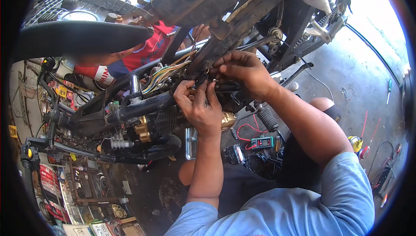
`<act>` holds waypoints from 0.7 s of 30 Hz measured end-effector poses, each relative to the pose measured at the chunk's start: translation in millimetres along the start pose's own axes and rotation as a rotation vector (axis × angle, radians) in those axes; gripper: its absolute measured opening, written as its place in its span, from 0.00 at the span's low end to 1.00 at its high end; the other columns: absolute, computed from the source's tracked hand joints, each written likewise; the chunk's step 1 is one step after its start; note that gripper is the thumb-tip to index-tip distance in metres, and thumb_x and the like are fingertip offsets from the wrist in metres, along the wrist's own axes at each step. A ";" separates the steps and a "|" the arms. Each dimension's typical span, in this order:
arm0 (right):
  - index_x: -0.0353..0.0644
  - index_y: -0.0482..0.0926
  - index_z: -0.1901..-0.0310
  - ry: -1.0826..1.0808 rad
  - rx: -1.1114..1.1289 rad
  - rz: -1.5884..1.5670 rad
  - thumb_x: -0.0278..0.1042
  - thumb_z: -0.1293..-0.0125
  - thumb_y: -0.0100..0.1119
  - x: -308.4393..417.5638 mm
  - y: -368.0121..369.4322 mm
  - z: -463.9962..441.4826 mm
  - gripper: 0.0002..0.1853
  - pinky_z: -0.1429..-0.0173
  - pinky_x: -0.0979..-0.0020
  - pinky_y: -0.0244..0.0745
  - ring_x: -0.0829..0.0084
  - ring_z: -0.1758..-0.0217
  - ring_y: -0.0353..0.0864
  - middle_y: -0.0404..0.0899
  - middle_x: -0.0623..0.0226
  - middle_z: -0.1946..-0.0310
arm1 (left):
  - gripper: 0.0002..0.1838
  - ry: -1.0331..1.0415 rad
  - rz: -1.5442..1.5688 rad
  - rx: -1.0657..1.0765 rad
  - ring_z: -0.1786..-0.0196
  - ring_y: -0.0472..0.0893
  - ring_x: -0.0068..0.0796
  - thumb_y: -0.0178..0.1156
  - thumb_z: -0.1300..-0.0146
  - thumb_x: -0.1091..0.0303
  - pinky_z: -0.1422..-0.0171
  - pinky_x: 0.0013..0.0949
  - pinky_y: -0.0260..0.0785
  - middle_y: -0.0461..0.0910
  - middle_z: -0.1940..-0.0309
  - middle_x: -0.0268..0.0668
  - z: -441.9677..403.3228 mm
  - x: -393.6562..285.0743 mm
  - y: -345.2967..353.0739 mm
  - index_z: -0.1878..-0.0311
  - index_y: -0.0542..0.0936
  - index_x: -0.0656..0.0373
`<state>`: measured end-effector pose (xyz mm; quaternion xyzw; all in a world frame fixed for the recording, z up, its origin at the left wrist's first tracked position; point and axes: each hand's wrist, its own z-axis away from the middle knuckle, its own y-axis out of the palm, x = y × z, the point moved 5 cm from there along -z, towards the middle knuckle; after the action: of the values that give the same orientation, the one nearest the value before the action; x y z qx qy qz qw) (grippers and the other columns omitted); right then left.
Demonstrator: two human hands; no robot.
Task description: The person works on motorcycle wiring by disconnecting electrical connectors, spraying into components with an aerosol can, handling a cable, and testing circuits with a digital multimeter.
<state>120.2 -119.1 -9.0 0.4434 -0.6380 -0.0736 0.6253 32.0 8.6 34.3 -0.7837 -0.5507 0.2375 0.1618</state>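
Both hands work close together at the motorcycle frame [156, 102], beside a bundle of coloured wires [167, 76]. My left hand [200, 106] has its fingers pinched together, pointing up into the dark gap under the frame rail. Just right of it, my right hand [245, 72] is also closed in a pinch, thumb against forefinger. Whatever lies between the fingertips is small, dark and partly covered, so I cannot make it out. Below the hands sits the engine with a gold-coloured cover [142, 128].
On the floor lie a multimeter [262, 142] with red leads, a metal tray [189, 144] and a green screwdriver [389, 91]. A person in a red shirt [149, 49] is behind the frame. Handlebars [29, 155] and a parts-filled shelf [93, 184] stand left.
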 end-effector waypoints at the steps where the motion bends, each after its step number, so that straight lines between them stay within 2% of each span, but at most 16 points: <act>1: 0.31 0.79 0.48 0.001 0.002 0.000 0.24 0.34 0.65 1.6 -1.5 -0.2 0.14 0.39 0.67 0.79 0.70 0.48 0.85 0.85 0.59 0.53 | 0.08 0.032 -0.014 0.005 0.56 0.73 0.34 0.72 0.40 0.71 0.58 0.34 0.68 0.70 0.50 0.43 -0.2 0.4 -0.6 0.58 0.87 0.63; 3: 0.32 0.78 0.46 0.029 0.079 -0.106 0.25 0.32 0.63 5.8 0.2 -0.1 0.14 0.39 0.68 0.78 0.70 0.47 0.84 0.84 0.58 0.51 | 0.09 0.049 0.000 0.007 0.56 0.73 0.35 0.72 0.39 0.70 0.58 0.35 0.68 0.70 0.51 0.43 -1.3 -1.3 -2.7 0.58 0.87 0.63; 7: 0.34 0.78 0.46 0.035 0.066 -0.064 0.24 0.32 0.63 2.8 1.3 0.6 0.14 0.41 0.69 0.78 0.71 0.47 0.84 0.84 0.59 0.49 | 0.12 0.096 0.028 0.017 0.54 0.73 0.37 0.71 0.36 0.65 0.57 0.37 0.68 0.70 0.52 0.43 -1.2 -1.6 -3.0 0.57 0.86 0.65; 14: 0.35 0.79 0.49 0.031 -0.006 -0.111 0.24 0.35 0.69 -7.8 -7.5 -7.9 0.14 0.48 0.72 0.80 0.74 0.54 0.85 0.85 0.62 0.54 | 0.14 0.044 0.005 0.119 0.54 0.73 0.38 0.69 0.35 0.63 0.55 0.38 0.69 0.70 0.52 0.44 -4.5 -1.8 -8.6 0.56 0.85 0.66; 15: 0.35 0.79 0.50 0.023 -0.016 -0.121 0.23 0.36 0.70 -8.0 -7.2 -8.4 0.15 0.50 0.72 0.81 0.75 0.55 0.85 0.85 0.63 0.55 | 0.15 0.026 0.007 0.147 0.54 0.74 0.38 0.70 0.35 0.63 0.52 0.38 0.69 0.70 0.51 0.43 -4.4 -0.2 -7.9 0.56 0.85 0.67; 16: 0.35 0.79 0.50 0.026 -0.013 -0.120 0.23 0.36 0.70 -8.2 -5.5 -7.9 0.15 0.50 0.72 0.81 0.75 0.55 0.85 0.85 0.63 0.55 | 0.16 0.006 0.010 0.176 0.54 0.74 0.39 0.70 0.35 0.62 0.49 0.39 0.69 0.69 0.51 0.43 -3.9 1.4 -7.3 0.56 0.85 0.68; 18: 0.35 0.78 0.49 0.045 -0.079 -0.154 0.24 0.36 0.70 -8.1 -4.7 -5.3 0.15 0.50 0.73 0.81 0.75 0.55 0.85 0.85 0.64 0.56 | 0.15 0.018 0.008 0.179 0.54 0.74 0.38 0.70 0.36 0.63 0.50 0.39 0.70 0.69 0.50 0.43 -3.9 2.4 -8.2 0.56 0.85 0.67; 21: 0.36 0.78 0.49 -0.001 -0.044 -0.111 0.24 0.35 0.70 -11.3 -4.0 -6.5 0.15 0.47 0.73 0.81 0.75 0.55 0.85 0.85 0.64 0.55 | 0.14 0.030 0.005 0.197 0.55 0.74 0.38 0.71 0.37 0.65 0.51 0.39 0.70 0.69 0.50 0.42 -5.9 0.0 -10.9 0.55 0.86 0.66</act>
<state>125.7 -111.1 -18.5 0.4644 -0.6109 -0.1223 0.6294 26.6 12.4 44.8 -0.7689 -0.5200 0.2791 0.2460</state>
